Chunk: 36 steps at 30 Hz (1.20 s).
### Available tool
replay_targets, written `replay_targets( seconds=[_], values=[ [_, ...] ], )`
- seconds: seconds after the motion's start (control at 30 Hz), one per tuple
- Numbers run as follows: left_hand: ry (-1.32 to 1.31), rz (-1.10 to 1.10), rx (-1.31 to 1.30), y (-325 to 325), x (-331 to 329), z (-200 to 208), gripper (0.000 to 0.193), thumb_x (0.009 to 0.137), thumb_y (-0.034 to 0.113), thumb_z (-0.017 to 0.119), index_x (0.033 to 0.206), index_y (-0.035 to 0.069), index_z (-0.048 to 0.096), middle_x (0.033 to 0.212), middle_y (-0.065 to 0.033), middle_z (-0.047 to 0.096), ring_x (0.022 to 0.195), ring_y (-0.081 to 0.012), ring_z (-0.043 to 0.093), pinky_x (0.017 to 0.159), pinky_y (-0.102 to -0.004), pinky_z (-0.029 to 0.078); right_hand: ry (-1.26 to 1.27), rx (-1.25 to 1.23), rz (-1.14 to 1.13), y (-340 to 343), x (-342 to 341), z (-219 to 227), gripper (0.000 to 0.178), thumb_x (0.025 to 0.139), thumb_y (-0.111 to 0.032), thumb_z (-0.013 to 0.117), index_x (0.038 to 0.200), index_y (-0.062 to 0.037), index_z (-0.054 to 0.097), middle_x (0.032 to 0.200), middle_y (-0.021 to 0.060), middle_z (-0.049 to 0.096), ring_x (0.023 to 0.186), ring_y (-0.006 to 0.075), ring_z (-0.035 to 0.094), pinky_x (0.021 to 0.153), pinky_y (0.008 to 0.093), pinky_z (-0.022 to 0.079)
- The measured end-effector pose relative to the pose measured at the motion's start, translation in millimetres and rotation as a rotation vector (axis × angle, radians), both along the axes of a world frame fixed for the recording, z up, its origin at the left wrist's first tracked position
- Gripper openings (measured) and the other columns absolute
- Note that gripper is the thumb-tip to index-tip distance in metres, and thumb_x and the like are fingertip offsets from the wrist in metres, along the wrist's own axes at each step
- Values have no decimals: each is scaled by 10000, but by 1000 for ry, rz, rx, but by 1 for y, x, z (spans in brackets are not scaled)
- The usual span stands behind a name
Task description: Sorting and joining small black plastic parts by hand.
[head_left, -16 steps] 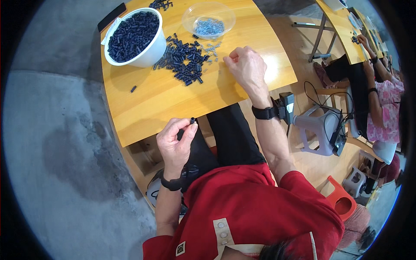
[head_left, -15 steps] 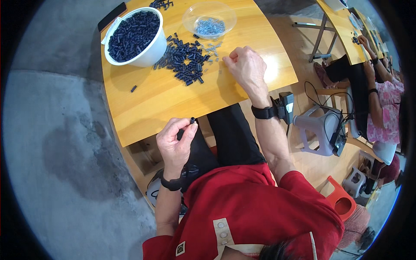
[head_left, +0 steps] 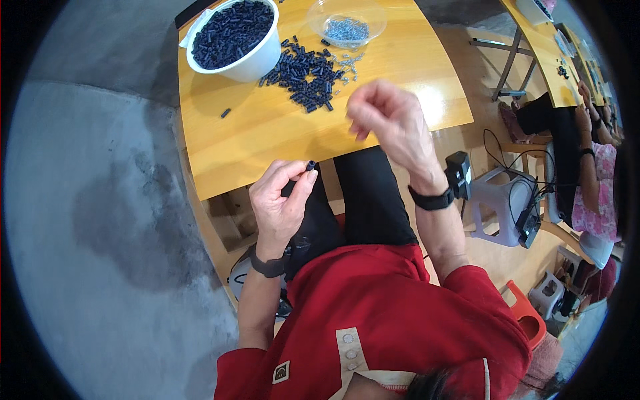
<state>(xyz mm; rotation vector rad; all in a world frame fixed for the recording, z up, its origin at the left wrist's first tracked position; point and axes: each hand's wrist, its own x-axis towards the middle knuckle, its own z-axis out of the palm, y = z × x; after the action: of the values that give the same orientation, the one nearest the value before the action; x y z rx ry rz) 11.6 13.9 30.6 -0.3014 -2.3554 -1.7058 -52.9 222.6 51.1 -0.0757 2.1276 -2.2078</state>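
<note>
My left hand (head_left: 277, 203) pinches a small black plastic tube (head_left: 311, 165) upright between thumb and forefinger, just off the table's near edge. To its right, my right hand (head_left: 395, 123) hovers over the near part of the table, somewhat blurred. Its thumb and fingertips are pressed together, and whatever they may hold is too small to make out. Beyond the hands lies a loose pile of black tubes (head_left: 310, 83). Small clear pieces (head_left: 349, 65) are scattered at the pile's right side. One single black tube (head_left: 226, 113) lies apart to the left.
A white bucket (head_left: 265, 59) full of black tubes stands at the far left of the wooden table (head_left: 253, 147). Behind the pile is a clear bowl (head_left: 379, 30) with small clear pieces. Beyond the right edge are a plastic stool (head_left: 497, 217), cables and another person (head_left: 593, 193).
My right hand has lifted from beside the clear pieces and drawn back toward me, fingers together. My left hand still pinches the black tube. The whole view has shifted slightly.
</note>
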Motion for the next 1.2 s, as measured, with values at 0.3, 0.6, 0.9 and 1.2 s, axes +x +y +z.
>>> replay_targets(
  seconds=[0.3,0.6,0.9,1.2],
  values=[
    [125,-25,-166,2,16,23,140,776,-25,746,901,-8,687,778,-105,658,673,-214,629,618,-310,497,-115,-343,257,-16,60,-3,116,938,-86,657,991,17,661,827,28,674,714,80,652,667,232,571],
    [264,-51,-310,5,24,34,170,738,-44,752,885,1,680,772,-108,638,672,-248,616,600,-335,487,-40,-81,266,-18,69,5,119,913,-88,680,953,22,663,772,13,668,691,56,623,626,209,521],
    [461,-224,-516,-2,23,40,229,683,-70,735,883,-5,643,797,-102,601,711,-278,594,638,-377,466,-209,-182,487,-5,60,6,76,877,-58,714,892,8,678,768,31,677,675,80,647,595,226,549],
    [472,-267,-502,-5,25,28,231,672,-76,721,874,-18,624,760,-101,547,694,-275,564,627,-382,442,170,281,395,-12,71,19,80,829,-47,732,834,4,670,708,51,669,641,94,632,571,252,509]
  ],
)
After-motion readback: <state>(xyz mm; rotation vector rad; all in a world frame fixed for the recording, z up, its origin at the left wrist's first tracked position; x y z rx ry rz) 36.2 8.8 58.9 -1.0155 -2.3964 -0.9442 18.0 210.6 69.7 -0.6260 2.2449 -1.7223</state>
